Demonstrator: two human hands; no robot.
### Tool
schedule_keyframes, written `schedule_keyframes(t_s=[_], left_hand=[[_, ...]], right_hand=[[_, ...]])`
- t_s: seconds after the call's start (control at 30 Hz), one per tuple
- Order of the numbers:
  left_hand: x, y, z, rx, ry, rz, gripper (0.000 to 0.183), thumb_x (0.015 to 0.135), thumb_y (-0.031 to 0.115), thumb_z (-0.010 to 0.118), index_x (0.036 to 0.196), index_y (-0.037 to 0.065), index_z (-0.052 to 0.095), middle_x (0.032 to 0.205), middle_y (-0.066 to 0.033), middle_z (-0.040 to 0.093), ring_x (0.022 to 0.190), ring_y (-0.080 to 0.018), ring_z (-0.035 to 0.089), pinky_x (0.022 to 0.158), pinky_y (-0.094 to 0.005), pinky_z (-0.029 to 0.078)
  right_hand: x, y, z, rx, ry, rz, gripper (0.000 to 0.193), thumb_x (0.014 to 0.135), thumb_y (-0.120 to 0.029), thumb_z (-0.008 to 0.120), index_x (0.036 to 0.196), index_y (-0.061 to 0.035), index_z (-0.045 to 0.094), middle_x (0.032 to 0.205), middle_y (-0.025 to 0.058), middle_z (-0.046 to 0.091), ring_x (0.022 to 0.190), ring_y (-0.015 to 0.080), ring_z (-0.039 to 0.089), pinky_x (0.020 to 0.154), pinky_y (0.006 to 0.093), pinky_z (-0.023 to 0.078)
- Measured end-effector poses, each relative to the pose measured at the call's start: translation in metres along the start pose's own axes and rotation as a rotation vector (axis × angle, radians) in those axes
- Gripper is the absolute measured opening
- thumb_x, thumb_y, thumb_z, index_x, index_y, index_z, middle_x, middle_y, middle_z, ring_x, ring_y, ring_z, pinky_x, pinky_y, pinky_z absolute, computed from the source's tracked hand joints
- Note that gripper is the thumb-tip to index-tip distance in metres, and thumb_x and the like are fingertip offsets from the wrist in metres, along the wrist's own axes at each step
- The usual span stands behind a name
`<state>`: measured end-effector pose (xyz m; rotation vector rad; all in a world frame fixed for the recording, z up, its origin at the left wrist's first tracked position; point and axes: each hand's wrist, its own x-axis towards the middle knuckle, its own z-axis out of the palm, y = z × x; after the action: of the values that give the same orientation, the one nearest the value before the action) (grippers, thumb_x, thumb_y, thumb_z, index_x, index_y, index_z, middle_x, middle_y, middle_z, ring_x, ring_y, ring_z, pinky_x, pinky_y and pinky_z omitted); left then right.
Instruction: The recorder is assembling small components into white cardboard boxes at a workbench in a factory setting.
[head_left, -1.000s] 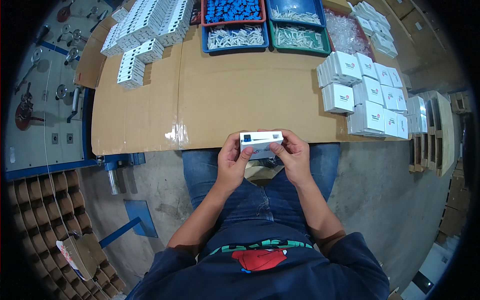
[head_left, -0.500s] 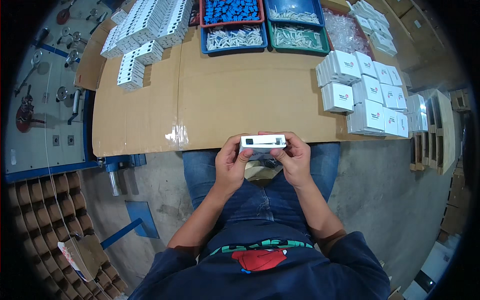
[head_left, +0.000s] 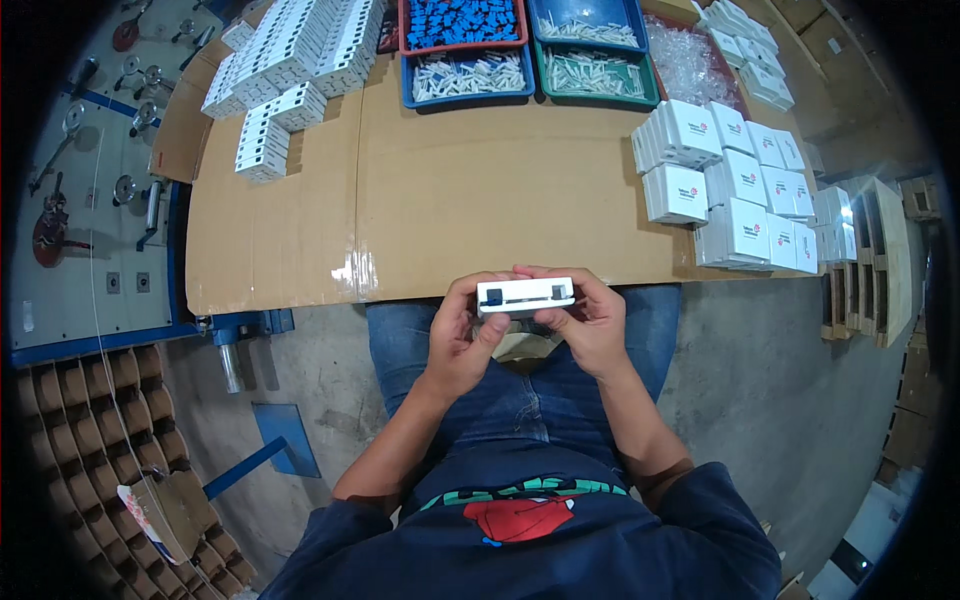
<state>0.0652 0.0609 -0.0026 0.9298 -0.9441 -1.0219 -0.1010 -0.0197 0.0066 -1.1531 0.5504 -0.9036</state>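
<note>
Above my lap, just off the table's near edge, both hands hold one small white plastic box (head_left: 526,297). Its narrow side faces up, showing a dark square opening at the left, a long dark slot and a grey spot at the right. My left hand (head_left: 464,335) grips the left end, thumb against the lower side. At the right end, my right hand (head_left: 588,325) is closed the same way, its thumb pressing the near side and its fingers behind. The fingertips at the back are partly hidden by the box.
Cardboard (head_left: 480,200) covers the table. White boxes with slotted sides (head_left: 290,50) are stacked far left; white square boxes (head_left: 740,180) are piled at right. Trays hold blue parts (head_left: 462,20) and white sticks (head_left: 470,76). Clear plastic pieces (head_left: 690,60) fill a bin. A wooden pallet (head_left: 885,260) stands right.
The white box has tilted in my hands, so its slotted narrow side shows more fully. Both thumbs have shifted slightly down along its near side.
</note>
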Motion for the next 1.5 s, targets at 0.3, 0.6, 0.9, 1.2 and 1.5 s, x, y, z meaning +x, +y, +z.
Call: schedule_keyframes(t_s=[0.3,0.6,0.9,1.2,1.5], left_hand=[[-0.001,0.003,0.001,-0.002,0.025,-0.046,0.032,0.094,0.007,0.075,0.121,-0.001,0.061,0.121,-0.0119,0.069,0.113,-0.0197,0.065,0.101,-0.0334,0.050],[-0.007,-0.003,0.002,-0.006,0.079,-0.068,0.026,0.097,0.006,0.071,0.119,-0.001,0.062,0.119,-0.0111,0.070,0.113,-0.0175,0.064,0.100,-0.0324,0.050],[0.021,-0.020,-0.005,-0.090,0.007,-0.349,0.044,0.101,0.003,0.064,0.142,-0.003,0.049,0.128,-0.0110,0.066,0.119,-0.0171,0.061,0.104,-0.0310,0.048],[0.024,-0.043,0.001,-0.175,0.229,-0.396,0.045,0.104,0.008,0.062,0.145,-0.003,0.047,0.127,-0.0138,0.068,0.116,-0.0158,0.064,0.100,-0.0297,0.051],[0.036,-0.045,-0.004,-0.205,0.295,-0.485,0.040,0.101,0.009,0.065,0.140,0.005,0.053,0.121,-0.0113,0.069,0.108,-0.0126,0.066,0.090,-0.0264,0.054]], right_hand=[[-0.001,0.001,-0.002,-0.077,-0.049,-0.122,0.033,0.088,0.001,0.077,0.119,0.0039,0.064,0.129,0.0240,0.068,0.120,0.0291,0.067,0.104,0.0388,0.053],[-0.001,0.002,-0.005,-0.089,-0.059,-0.103,0.024,0.089,0.000,0.077,0.110,0.0040,0.065,0.123,0.0220,0.072,0.116,0.0253,0.069,0.099,0.0365,0.055],[0.011,0.029,-0.021,-0.026,0.299,0.189,0.038,0.096,-0.009,0.074,0.130,0.0025,0.062,0.110,0.0094,0.074,0.100,0.0123,0.068,0.086,0.0270,0.056],[0.009,0.046,-0.037,-0.070,0.256,0.315,0.033,0.097,-0.010,0.072,0.126,0.0032,0.064,0.109,0.0084,0.075,0.095,0.0113,0.069,0.078,0.0244,0.055],[0.019,0.048,-0.029,-0.081,0.325,0.338,0.037,0.096,-0.009,0.074,0.129,0.0006,0.061,0.110,0.0093,0.073,0.095,0.0105,0.068,0.078,0.0240,0.055]])
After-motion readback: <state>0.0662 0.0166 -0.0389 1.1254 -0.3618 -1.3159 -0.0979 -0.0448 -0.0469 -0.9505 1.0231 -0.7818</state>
